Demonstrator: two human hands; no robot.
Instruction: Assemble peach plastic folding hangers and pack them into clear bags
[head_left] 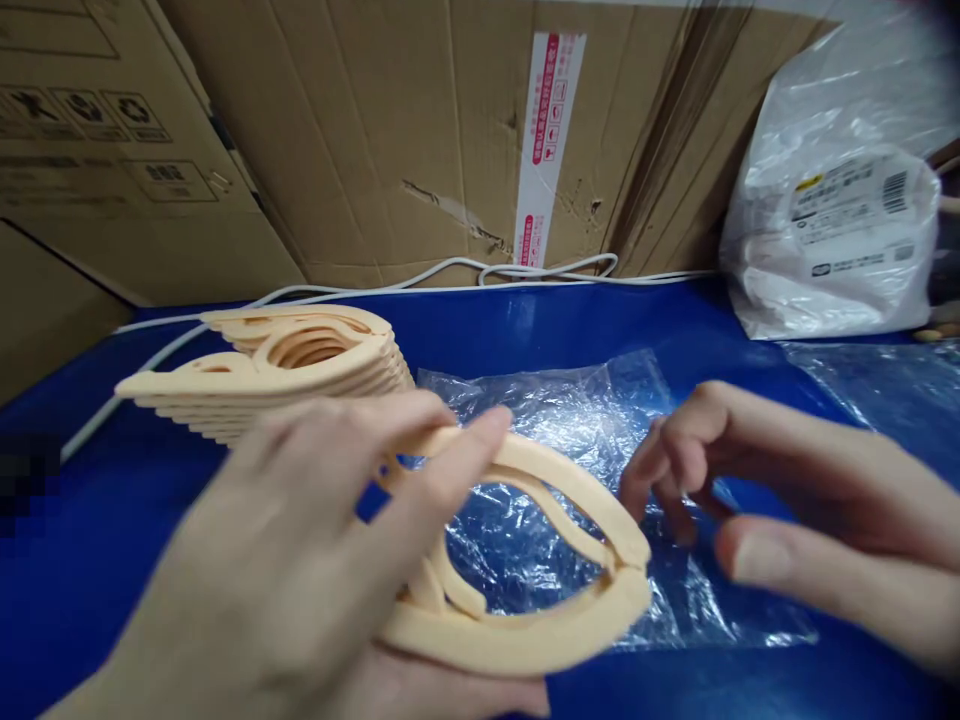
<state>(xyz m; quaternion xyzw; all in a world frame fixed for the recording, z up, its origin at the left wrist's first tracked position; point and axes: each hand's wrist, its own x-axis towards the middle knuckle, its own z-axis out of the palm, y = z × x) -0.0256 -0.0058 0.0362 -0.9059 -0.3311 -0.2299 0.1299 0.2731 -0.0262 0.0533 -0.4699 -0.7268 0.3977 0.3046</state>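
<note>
My left hand [300, 560] is closed around a peach-coloured foam cut-out piece [525, 625], holding it above the blue table, fingers over its top edge and thumb beneath. My right hand [787, 510] hovers just right of the piece with fingers curled and thumb out, its fingertips close to a clear plastic bag [570, 410] lying flat on the table; nothing shows inside the hand. Behind my left hand stands a stack of several matching foam pieces [300, 365].
Blue table surface [487, 330]. Cardboard boxes [375, 130] form a wall at the back. A white cable [450, 268] runs along their base. A white plastic bag with labels [832, 200] sits at the back right, more clear film [885, 390] beside it.
</note>
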